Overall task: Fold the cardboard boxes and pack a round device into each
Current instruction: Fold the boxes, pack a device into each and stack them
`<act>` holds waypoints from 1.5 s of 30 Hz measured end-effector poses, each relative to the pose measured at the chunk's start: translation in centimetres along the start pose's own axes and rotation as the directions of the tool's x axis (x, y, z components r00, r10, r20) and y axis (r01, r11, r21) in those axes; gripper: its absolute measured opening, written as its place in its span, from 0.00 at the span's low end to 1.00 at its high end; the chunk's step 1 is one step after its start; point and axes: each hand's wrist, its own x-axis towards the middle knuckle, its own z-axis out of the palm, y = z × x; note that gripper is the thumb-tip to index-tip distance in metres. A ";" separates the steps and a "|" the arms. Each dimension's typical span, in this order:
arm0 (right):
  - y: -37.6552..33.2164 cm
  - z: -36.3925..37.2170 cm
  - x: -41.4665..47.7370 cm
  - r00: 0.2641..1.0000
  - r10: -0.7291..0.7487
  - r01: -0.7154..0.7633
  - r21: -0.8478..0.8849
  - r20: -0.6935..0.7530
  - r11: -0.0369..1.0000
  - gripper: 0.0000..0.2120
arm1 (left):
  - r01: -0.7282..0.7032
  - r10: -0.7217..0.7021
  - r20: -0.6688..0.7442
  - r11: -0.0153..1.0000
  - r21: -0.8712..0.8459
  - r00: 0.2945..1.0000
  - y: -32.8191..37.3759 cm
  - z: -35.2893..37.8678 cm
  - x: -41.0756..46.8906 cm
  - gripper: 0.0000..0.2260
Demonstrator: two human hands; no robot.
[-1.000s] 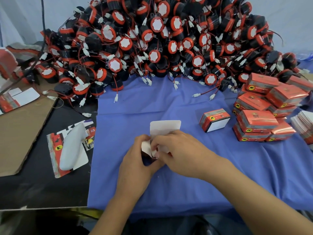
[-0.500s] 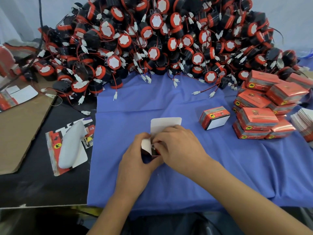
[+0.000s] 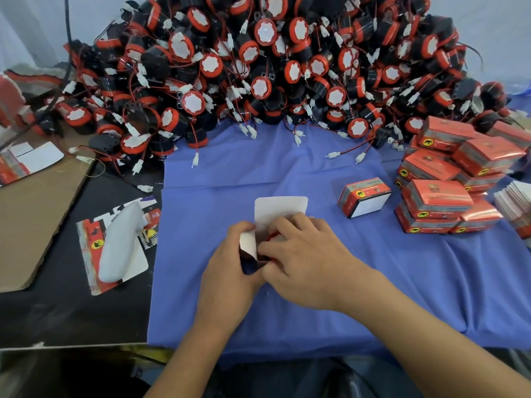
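A small cardboard box [image 3: 277,210] stands open on the blue cloth [image 3: 402,277], its white lid flap pointing away from me. My left hand [image 3: 230,262] grips the box's left side and side flap. My right hand [image 3: 304,254] has its fingers curled over the box mouth, pressing a red-rimmed round device [image 3: 272,237] inside; the device is mostly hidden. A big heap of black and red round devices [image 3: 258,67] with wires and white plugs fills the back of the table.
Folded red boxes [image 3: 448,179] are stacked at the right, one lone box [image 3: 363,196] lying nearer the middle. Flat box blanks [image 3: 514,199] sit at the far right. A white object on a flat blank [image 3: 117,245] lies left on black tabletop, beside brown cardboard [image 3: 34,214].
My right hand has pushed further over the box opening and the round device has sunk deeper into it. My left hand keeps its hold on the box's left side.
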 end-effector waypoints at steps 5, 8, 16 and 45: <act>0.3 1.4 -0.4 0.975 0.046 0.051 0.421 -0.218 0.906 0.14 | -0.020 0.019 -0.023 0.999 -0.035 1.000 0.0 -0.1 -0.2 0.34; 0.9 2.9 -1.6 0.837 0.207 0.162 0.590 -0.507 0.791 0.21 | -0.037 0.033 -0.044 0.996 -0.081 0.998 0.0 0.0 -0.3 0.36; 2.7 5.6 -2.2 0.752 0.638 0.138 0.986 -0.166 0.094 0.19 | -0.122 0.123 -0.002 0.990 0.068 0.992 0.2 0.1 -0.2 0.23; 2.6 6.7 -2.7 0.921 0.346 0.093 0.964 -0.178 0.248 0.21 | -0.126 0.133 0.048 0.983 -0.133 0.990 0.8 -0.7 -0.8 0.15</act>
